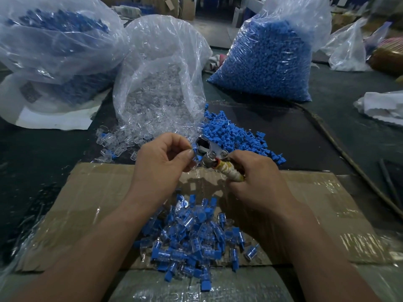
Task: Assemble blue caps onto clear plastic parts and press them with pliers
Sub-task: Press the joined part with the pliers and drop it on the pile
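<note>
My left hand [162,158] pinches a clear plastic part with a blue cap [195,152] between thumb and fingers, right against the metal jaws of the pliers [210,152]. My right hand [253,175] grips the pliers by their tape-wrapped handle [232,174]. A loose heap of blue caps [235,136] lies just beyond the hands. Clear parts [130,136] spill from an open bag [159,75] to the left of it. Below my hands, a pile of assembled blue-and-clear pieces [192,238] rests on a taped cardboard sheet [316,205].
A full bag of blue caps [270,59] stands at the back right. A large bag with blue pieces [54,40] sits at the back left on a white sack. More plastic bags [349,49] and white cloth [383,105] lie at the right. A cable [340,149] crosses the dark table.
</note>
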Motion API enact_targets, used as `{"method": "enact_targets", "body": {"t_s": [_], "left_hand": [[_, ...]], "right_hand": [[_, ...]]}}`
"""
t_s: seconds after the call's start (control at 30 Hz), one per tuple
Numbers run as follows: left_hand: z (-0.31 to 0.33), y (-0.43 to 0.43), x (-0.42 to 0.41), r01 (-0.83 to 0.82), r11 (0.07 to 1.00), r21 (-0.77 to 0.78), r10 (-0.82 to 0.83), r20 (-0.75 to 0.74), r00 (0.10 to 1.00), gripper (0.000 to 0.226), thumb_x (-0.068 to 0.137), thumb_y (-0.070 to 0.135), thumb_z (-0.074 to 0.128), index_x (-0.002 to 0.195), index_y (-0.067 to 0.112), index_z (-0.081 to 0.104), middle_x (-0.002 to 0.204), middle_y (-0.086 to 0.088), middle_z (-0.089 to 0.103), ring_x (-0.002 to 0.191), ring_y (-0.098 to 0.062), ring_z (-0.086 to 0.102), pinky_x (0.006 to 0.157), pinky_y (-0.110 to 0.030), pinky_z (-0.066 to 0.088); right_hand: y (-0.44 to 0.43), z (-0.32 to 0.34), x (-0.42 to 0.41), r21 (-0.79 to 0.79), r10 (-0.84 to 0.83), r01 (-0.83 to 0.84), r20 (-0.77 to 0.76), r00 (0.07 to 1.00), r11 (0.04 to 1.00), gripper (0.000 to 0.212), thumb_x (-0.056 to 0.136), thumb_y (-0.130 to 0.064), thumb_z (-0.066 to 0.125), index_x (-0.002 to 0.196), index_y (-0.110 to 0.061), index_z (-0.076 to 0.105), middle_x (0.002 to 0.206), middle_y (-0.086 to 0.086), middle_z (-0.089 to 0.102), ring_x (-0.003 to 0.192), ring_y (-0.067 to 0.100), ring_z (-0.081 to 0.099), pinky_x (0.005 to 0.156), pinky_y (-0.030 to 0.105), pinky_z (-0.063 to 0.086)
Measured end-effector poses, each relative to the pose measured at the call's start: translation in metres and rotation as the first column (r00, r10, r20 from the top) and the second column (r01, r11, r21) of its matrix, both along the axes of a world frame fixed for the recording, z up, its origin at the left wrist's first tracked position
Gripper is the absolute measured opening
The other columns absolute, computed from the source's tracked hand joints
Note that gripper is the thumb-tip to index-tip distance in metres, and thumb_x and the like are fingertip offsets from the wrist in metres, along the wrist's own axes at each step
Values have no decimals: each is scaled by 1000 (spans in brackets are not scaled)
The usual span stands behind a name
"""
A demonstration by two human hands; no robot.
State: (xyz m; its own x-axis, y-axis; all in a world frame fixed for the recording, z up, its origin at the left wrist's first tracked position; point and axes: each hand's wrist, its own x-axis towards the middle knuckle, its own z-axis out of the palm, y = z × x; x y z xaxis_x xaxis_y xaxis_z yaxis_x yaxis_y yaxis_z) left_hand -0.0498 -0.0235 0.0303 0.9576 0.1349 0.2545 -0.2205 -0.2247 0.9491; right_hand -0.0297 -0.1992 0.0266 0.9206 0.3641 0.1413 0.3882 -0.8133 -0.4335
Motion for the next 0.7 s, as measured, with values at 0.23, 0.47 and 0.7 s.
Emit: {"method": "enact_targets", "body": {"t_s": [0.23,0.47,0.7], "left_hand": [[8,15,2,190,975,-114,-209,-183,961,4,64,11,70,64,13,66,60,0,66,54,-6,59,50,-13,46],[15,15,-4,626,778,54,-577,-336,745,17,57,27,71,73,19,70,66,0,69,56,-5,60,54,-12,47],[10,18,-1,719,692,69,-650,-374,661,20,61,37,71,75,24,72,67,6,69,50,-4,52,48,-14,41]], "right_hand": [[-22,1,7,-31,-159,159,16,987,987,22,72,-26,68,92,-23,62,83,-7,57,76,12,50,64,28,40],[-32,0,14,-107,-272,265,-56,961,958,33,68,-37,74,94,-21,62,89,-4,60,78,15,52,68,33,45],[-30,-2,14,-107,-279,270,-79,957,957,48,64,-48,76,101,-22,61,87,-7,56,77,11,50,66,30,42]]}}
